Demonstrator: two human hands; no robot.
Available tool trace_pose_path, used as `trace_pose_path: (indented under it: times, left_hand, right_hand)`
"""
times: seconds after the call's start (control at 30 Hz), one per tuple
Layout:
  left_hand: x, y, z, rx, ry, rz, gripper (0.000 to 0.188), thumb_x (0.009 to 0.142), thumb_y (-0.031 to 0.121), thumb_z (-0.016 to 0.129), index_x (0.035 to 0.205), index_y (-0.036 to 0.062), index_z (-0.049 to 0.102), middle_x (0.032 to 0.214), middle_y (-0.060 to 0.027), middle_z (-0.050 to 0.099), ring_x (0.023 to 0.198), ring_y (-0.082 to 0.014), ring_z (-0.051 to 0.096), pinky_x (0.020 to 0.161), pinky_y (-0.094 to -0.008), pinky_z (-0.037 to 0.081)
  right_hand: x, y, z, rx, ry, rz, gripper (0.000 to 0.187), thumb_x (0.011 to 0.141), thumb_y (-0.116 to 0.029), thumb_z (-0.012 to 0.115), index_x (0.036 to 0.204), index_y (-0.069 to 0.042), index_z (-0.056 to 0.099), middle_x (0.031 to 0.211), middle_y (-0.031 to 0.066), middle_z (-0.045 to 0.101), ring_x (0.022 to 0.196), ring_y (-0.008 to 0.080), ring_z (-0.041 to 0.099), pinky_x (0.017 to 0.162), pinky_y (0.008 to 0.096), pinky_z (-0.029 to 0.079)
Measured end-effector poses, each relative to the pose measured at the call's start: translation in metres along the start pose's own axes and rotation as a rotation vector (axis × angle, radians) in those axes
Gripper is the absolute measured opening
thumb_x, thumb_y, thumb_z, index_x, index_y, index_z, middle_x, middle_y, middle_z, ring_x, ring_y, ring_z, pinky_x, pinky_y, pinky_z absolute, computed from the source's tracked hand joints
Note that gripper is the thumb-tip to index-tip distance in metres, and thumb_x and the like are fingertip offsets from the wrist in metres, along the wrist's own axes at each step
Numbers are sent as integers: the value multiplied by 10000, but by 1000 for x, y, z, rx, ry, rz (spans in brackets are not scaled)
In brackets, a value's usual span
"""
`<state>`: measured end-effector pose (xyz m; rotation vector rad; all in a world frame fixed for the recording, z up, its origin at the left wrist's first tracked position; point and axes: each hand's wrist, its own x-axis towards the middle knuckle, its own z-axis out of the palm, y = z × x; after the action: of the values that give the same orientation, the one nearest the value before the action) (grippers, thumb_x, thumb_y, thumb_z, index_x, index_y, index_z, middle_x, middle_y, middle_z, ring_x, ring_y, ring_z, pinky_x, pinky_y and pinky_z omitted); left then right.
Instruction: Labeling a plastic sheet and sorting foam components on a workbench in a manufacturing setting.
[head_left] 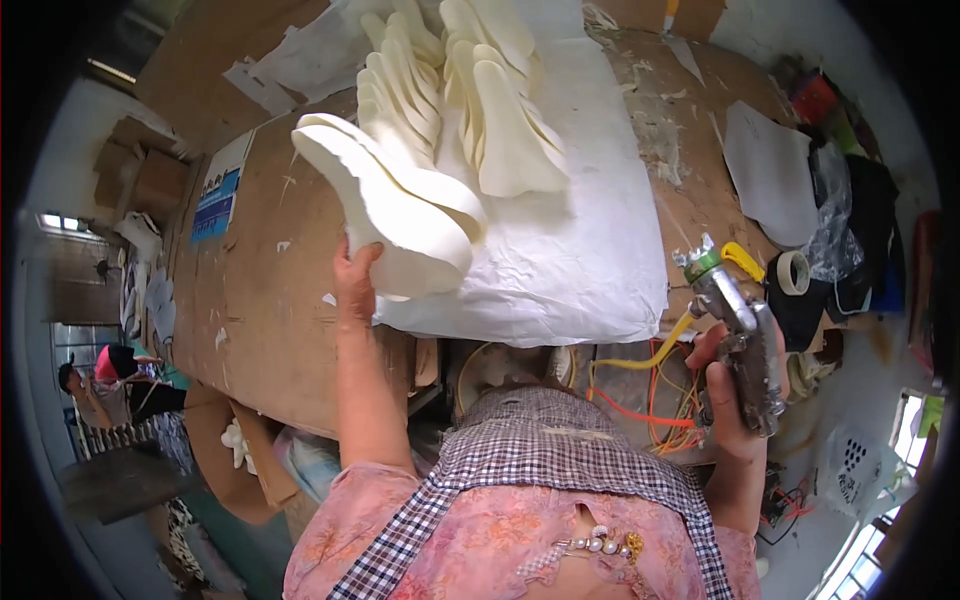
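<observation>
My left hand [354,280] grips a pair of cream foam insoles [395,215] by the lower edge, with the thumb on the near face. They are tilted up over the left side of the white sheet. My right hand [732,400] is wrapped around a metal spray gun [735,305], its nozzle end pointing up and away at the table's right part. Yellow and orange hoses run near the gun's lower end. More cream insoles [510,130] stand in overlapping rows at the far end of the sheet.
White sheeting [600,230] covers the middle of a cardboard-topped table [270,300]. At the right lie a tape roll [792,272], a yellow-handled tool [742,260], a pale sole-shaped sheet [768,170] and clear plastic [832,220]. Another person [115,385] is at the far left.
</observation>
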<state>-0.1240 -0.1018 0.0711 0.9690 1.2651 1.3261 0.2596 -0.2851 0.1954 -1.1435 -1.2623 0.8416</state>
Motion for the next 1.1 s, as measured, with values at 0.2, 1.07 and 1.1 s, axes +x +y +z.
trace_pose_path:
  times: [0.2,1.07,1.1]
  left_hand:
    - [30,-38,77,-135,-302,-9,447,697,64,574,1133,-24,529,970,-64,597,858,-140,562,768,-246,449]
    - [-46,9,56,838,-139,499,259,617,236,583,781,41,630,664,-157,598,627,-315,589,659,-406,474]
    - [-65,29,18,759,-102,347,249,635,212,588,807,38,631,686,-142,613,620,-261,589,638,-377,476]
  right_hand:
    - [-1,35,-9,-356,-149,228,496,789,-65,625,1240,8,433,928,70,606,819,125,562,745,252,447]
    - [31,39,7,21,-221,76,410,911,-273,397,1167,45,427,1026,146,520,933,225,505,877,361,373]
    - [36,47,20,15,-313,78,373,920,-241,388,1148,50,441,1016,132,527,940,215,503,894,352,363]
